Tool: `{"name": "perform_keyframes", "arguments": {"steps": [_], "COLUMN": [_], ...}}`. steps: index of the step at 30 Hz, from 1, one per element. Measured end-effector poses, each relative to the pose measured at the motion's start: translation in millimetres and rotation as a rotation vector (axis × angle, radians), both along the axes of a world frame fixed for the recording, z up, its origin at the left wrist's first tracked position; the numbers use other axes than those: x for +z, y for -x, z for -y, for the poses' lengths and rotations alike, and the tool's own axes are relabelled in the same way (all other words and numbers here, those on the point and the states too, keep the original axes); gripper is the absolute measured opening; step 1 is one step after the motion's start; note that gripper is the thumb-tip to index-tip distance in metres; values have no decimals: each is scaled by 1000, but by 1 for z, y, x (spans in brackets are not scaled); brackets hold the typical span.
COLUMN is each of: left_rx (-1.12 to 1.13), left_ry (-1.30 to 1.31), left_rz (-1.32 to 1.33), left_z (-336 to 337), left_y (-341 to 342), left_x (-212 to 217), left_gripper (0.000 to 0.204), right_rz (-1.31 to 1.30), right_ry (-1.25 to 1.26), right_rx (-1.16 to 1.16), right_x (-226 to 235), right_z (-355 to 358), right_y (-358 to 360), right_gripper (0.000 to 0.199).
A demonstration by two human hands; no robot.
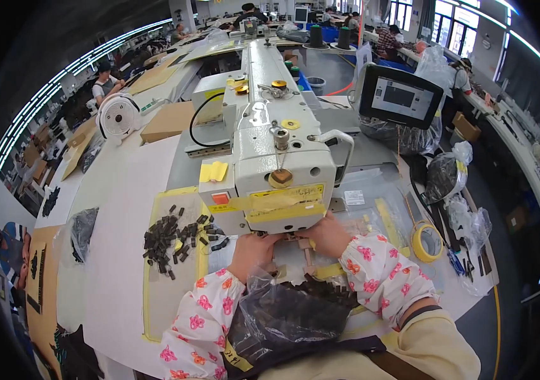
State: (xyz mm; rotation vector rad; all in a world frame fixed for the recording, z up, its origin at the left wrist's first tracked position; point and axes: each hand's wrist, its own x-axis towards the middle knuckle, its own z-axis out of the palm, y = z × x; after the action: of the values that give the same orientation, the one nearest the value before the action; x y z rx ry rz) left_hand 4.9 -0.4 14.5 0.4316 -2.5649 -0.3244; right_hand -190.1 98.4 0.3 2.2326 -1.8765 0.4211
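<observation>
Seen from above, a person in floral sleeve covers works at a cream-coloured sewing machine (276,158) that fills the centre of the frame. Both hands sit just under the machine's head, at the needle area. The left hand (252,249) rests knuckles-up at the centre, and the right hand (328,234) sits just beside it to the right — each presses down on a small tan strip (308,252) lying on the surface (124,209) between them. The fingers curl under the machine, so whether either grip is clenched on the strip or only flat on it cannot be told. The strip looks thin, light and limp, likely easy to shift under the needle; it seems best held flat at its edges, close to the fingertips. To the left of centre lies a loose pile of small dark pieces (171,237) inside a yellow-taped outline. At lower centre, against the person's body, a clear plastic bag (289,313) holds more dark pieces. A roll of yellow tape (426,241) lies at right, and a dark screen (401,96) stands at upper right.
</observation>
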Motion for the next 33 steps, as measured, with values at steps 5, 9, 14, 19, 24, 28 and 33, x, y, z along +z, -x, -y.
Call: {"name": "perform_keyframes", "arguments": {"steps": [5, 9, 14, 19, 24, 28, 33], "left_rx": [-4, 34, 11, 335, 395, 90, -51], "left_ry": [10, 42, 68, -9, 247, 191, -52], "left_rz": [7, -37, -1, 39, 99, 33, -85], "left_z": [-1, -3, 3, 26, 23, 11, 0], "left_y": [1, -3, -17, -56, -54, -14, 14], "left_x": [-2, -9, -3, -8, 5, -8, -24], "left_gripper": [26, 21, 9, 10, 15, 15, 23], "right_rz": [91, 205, 254, 474, 488, 545, 600], "right_ry": [17, 38, 5, -276, -372, -490, -705], "right_rx": [33, 55, 125, 471, 545, 566, 560], "right_x": [0, -7, 17, 32, 23, 20, 41], "right_z": [-2, -6, -16, -55, -50, -37, -34], "right_y": [3, -5, -11, -42, -66, -67, -58], "right_gripper": [32, 33, 27, 25, 25, 25, 27]}}
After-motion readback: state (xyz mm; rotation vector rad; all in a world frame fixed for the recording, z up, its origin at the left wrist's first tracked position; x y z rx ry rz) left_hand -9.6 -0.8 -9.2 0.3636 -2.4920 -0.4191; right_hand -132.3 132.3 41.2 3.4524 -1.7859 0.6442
